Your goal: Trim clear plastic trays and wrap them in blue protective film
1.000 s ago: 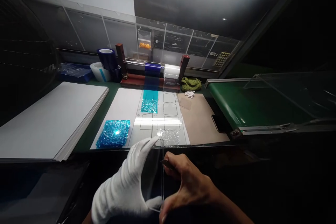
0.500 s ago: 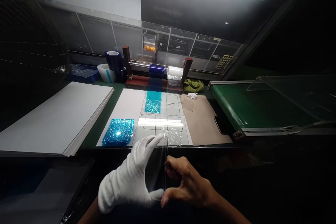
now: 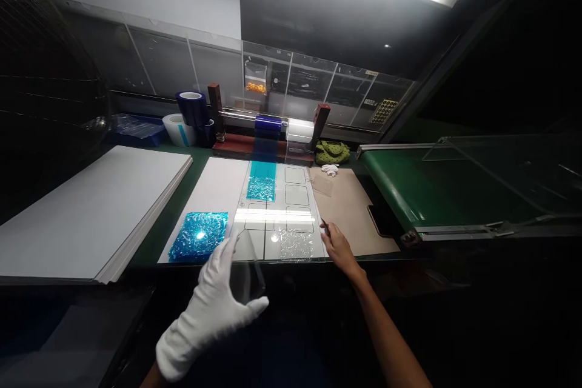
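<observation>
My left hand (image 3: 209, 312), in a white cotton glove, is shut on the edges of a clear rectangular panel (image 3: 247, 276), holding it up in front of the table. My bare right hand (image 3: 339, 247) is away from the panel, at the right edge of a printed template sheet (image 3: 273, 245). A small dark pointed tool (image 3: 324, 225) sticks out from its fingertips. On the sheet lie a teal film piece (image 3: 261, 189) and crinkled clear film (image 3: 295, 245). Crumpled blue film (image 3: 197, 235) lies just left of it.
Left of the sheet are a white sheet (image 3: 209, 188) and a thick white board stack (image 3: 91, 212). Kraft paper (image 3: 354, 212) lies to the right. Behind stand a film roller rack (image 3: 268, 124) and tape rolls (image 3: 188, 110). A green conveyor belt (image 3: 409, 185) runs at the right.
My right hand has come off the panel and moved forward and right to the sheet's edge. My left hand has shifted slightly left with the panel still in it.
</observation>
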Motion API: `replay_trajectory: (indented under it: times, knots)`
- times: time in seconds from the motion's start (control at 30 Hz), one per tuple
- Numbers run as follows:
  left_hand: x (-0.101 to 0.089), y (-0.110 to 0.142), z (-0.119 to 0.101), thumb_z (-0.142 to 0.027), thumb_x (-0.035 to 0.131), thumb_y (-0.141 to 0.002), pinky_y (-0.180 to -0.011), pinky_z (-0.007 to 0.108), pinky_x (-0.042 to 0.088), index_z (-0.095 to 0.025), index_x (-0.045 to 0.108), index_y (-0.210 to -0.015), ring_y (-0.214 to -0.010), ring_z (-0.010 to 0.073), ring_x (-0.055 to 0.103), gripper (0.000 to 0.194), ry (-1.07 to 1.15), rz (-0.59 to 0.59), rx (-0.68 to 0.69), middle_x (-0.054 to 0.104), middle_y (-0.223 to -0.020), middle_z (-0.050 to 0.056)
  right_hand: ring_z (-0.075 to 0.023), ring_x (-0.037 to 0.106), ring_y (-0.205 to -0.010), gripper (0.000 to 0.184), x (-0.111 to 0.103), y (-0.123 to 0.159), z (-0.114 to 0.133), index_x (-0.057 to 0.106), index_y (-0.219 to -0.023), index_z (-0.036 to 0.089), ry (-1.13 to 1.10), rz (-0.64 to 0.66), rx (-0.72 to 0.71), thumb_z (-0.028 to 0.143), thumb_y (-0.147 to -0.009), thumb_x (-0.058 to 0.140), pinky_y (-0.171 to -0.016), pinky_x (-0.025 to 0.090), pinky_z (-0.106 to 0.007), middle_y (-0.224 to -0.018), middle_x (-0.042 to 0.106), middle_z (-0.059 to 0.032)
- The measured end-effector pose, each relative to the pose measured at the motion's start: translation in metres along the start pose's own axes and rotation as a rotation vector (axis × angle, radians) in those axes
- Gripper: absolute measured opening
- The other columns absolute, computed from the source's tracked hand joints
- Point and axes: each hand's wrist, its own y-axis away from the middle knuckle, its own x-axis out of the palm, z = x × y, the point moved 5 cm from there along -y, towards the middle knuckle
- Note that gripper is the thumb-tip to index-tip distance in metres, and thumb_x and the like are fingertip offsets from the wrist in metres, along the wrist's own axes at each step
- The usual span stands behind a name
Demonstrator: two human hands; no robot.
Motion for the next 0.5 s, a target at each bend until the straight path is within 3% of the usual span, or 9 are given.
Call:
replay_trajectory:
  times: [0.07,0.13,0.23,0.3,0.37,0.43,0.5]
  knots:
    - [0.016,0.006,0.022,-0.061,0.064,-0.065,-0.109,0.055,0.023,-0.026,0.019,-0.144,-0.135,0.034,0.026,0.098,0.486,0.188,-0.203,0.025,-0.149,0.012,-0.017,0.057,-0.084,0.034,0.012,-0.026,-0.04,0.053,-0.113,0.014,0.114,0.054,0.082,0.009,-0.088,0.031,-0.073,0.042,-0.027,-0.103,0.057,-0.0109]
    - [0.035,0.013,0.031,-0.073,0.042,-0.073,-0.105,0.053,0.03,-0.026,0.026,-0.142,-0.132,0.0316,0.034,0.085,0.852,0.348,-0.323,0.031,-0.147,0.012,-0.0186,0.058,-0.085,0.038,0.016,-0.043,-0.069,0.057,-0.111,0.013,0.17,0.084,0.129,0.003,-0.083,0.034,-0.073,0.042,-0.028,-0.101,0.058,-0.0127]
    - [0.062,0.018,0.028,-0.086,0.016,-0.067,-0.101,0.056,0.034,-0.015,0.04,-0.136,-0.131,0.0341,0.036,0.102,1.244,0.505,-0.448,0.034,-0.145,0.017,-0.0219,0.057,-0.094,0.037,0.014,-0.06,-0.086,0.057,-0.113,0.012,0.215,0.082,0.141,0.003,-0.083,0.037,-0.078,0.043,-0.031,-0.103,0.059,-0.0147]
    - [0.076,0.017,0.02,-0.09,0.02,-0.062,-0.101,0.056,0.032,-0.009,0.045,-0.131,-0.132,0.0359,0.032,0.109,1.55,0.567,-0.545,0.03,-0.146,0.019,-0.0249,0.055,-0.104,0.037,0.01,-0.068,-0.078,0.053,-0.12,0.011,0.218,0.055,0.105,0.008,-0.086,0.039,-0.084,0.043,-0.035,-0.113,0.057,-0.0178]
    - [0.086,0.012,0.014,-0.089,0.027,-0.062,-0.102,0.055,0.031,-0.006,0.047,-0.129,-0.133,0.0365,0.028,0.109,1.721,0.578,-0.602,0.027,-0.148,0.02,-0.0262,0.05,-0.115,0.042,0.007,-0.069,-0.055,0.045,-0.13,0.012,0.203,0.026,0.035,0.017,-0.088,0.043,-0.091,0.042,-0.037,-0.126,0.052,-0.0181]
    - [0.092,0.006,0.01,-0.087,0.034,-0.062,-0.102,0.055,0.031,-0.005,0.047,-0.129,-0.133,0.0363,0.028,0.106,1.762,0.582,-0.631,0.028,-0.147,0.021,-0.0262,0.046,-0.121,0.053,0.005,-0.059,-0.018,0.038,-0.136,0.015,0.119,0.002,-0.126,0.03,-0.087,0.051,-0.097,0.04,-0.039,-0.133,0.048,-0.0156]
    - [0.096,0.0,0.006,-0.085,0.039,-0.062,-0.102,0.055,0.031,-0.006,0.045,-0.129,-0.133,0.0355,0.029,0.104,1.743,0.58,-0.643,0.03,-0.145,0.021,-0.028,0.046,-0.123,0.07,0.003,-0.035,0.029,0.035,-0.139,0.016,-0.042,0.005,-0.387,0.044,-0.08,0.06,-0.1,0.039,-0.044,-0.134,0.049,-0.0152]
